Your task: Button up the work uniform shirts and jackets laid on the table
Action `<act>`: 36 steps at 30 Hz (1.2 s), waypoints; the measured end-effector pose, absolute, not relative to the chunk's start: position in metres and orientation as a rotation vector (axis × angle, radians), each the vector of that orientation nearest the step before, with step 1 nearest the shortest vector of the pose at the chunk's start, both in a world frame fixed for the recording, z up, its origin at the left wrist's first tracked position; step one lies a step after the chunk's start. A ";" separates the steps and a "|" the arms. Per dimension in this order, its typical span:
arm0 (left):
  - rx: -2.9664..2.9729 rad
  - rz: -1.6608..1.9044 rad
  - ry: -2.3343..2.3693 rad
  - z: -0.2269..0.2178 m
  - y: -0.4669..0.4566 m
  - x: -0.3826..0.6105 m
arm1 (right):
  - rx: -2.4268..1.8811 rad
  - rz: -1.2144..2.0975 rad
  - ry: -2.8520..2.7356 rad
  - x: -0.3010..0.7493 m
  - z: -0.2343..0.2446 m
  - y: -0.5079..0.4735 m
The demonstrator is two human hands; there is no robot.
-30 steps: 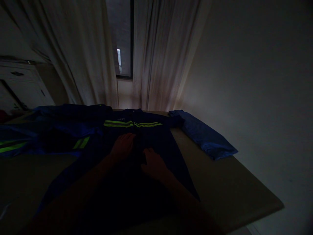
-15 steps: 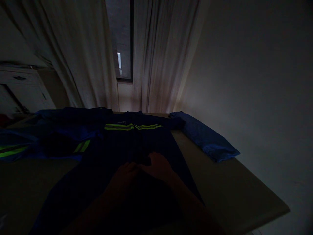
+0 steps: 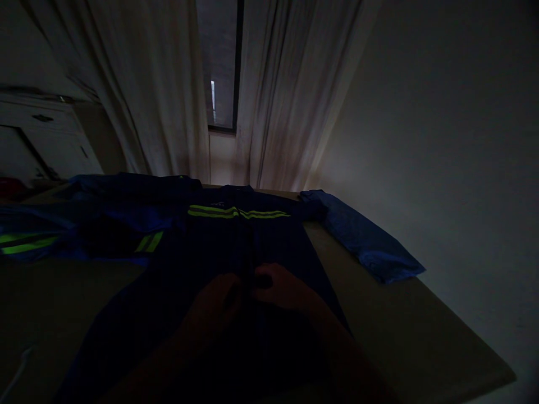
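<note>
A dark blue work garment point(image 3: 219, 241) with yellow-green reflective stripes across its chest lies spread front up, collar at the far end. Over the middle of its front, along the centre opening, both hands work close together. My left hand point(image 3: 221, 297) has its fingers curled down at the opening's left side. Just right of it, my right hand point(image 3: 280, 287) bends thumb and forefinger toward each other against the cloth. Both seem to pinch the garment's front, but the dim light hides the fingertips and any fastener there.
The garment lies on a table point(image 3: 404, 336) that meets a pale wall point(image 3: 455, 168) on the right. Other blue cloth point(image 3: 122, 224) with striped bands spreads left; a blue piece point(image 3: 366, 238) lies right. A pale cord-like strip point(image 3: 19, 367) is near left. Curtains point(image 3: 164, 101) hang behind.
My hands have drawn slightly apart along the garment's front, where they were touching before. The view has shifted a little, bringing the pale strip further into sight at the lower left.
</note>
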State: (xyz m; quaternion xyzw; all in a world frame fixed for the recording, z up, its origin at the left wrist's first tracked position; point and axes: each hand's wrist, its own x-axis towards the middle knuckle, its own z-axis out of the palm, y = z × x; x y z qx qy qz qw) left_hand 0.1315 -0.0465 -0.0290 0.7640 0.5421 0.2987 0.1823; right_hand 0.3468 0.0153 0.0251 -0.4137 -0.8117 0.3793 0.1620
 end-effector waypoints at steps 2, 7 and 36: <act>2.157 0.922 1.517 -0.029 -0.047 0.130 | -1.149 1.108 -2.321 0.345 0.025 0.015; 2.145 1.026 1.473 -0.027 -0.047 0.130 | -1.137 1.084 -2.213 0.338 0.026 0.014; 1.963 0.992 1.421 -0.015 -0.049 0.129 | -1.223 1.464 -1.910 0.356 0.017 0.036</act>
